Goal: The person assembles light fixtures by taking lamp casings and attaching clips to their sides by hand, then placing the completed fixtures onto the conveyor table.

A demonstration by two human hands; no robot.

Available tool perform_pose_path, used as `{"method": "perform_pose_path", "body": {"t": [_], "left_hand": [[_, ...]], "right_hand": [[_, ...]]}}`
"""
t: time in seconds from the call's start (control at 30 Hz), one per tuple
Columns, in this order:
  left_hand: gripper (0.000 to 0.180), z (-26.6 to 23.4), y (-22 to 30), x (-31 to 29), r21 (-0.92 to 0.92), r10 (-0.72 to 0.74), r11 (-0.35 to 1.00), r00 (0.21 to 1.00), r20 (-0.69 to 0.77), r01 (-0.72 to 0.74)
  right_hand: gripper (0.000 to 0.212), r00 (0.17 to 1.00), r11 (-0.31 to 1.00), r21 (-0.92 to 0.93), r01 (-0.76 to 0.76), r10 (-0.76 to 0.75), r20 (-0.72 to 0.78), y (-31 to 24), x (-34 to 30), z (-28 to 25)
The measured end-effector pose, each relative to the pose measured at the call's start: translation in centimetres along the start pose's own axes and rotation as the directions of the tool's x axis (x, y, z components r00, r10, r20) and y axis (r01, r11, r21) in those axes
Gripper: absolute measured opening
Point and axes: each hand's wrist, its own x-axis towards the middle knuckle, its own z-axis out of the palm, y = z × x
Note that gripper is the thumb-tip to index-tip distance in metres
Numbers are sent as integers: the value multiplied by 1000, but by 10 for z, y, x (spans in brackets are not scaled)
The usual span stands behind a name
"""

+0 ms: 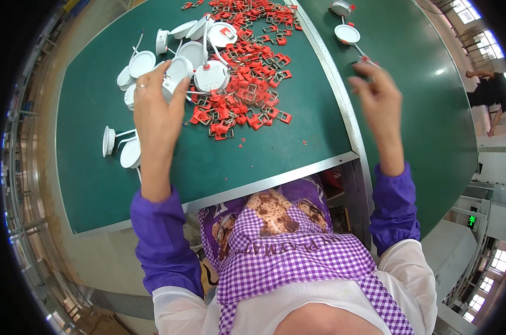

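Note:
My left hand [158, 109] is closed round a white round downlight [179, 69] at the edge of a heap of similar white lamps [210, 77] with short cables. Beside that heap lies a large pile of red clips with metal loops [247, 89]. My right hand [381, 97] hangs over the green surface on the right, its fingers half curled and thumb and index tips apart. Just beyond its fingertips is a cable end with a red piece [364, 58], which runs to a white lamp [347, 34]. Whether the index finger touches that cable is unclear.
A metal rail [334, 72] divides the green table [286, 148] from the green surface on the right [426, 111]. Two loose lamps [131, 153] lie near my left forearm. Another lamp [340, 8] sits at the far right. A person [487, 92] is off to the right.

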Motion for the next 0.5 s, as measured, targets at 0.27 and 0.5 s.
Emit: {"method": "perform_pose_path", "body": {"t": [0.27, 0.5], "left_hand": [[61, 30, -20, 23, 387, -275, 907, 928, 252, 164], [58, 27, -74, 12, 131, -180, 978, 972, 150, 161]], "right_hand": [[22, 848, 991, -90, 100, -37, 529, -23, -45, 85], [24, 743, 999, -37, 1, 25, 669, -31, -41, 73]]}}
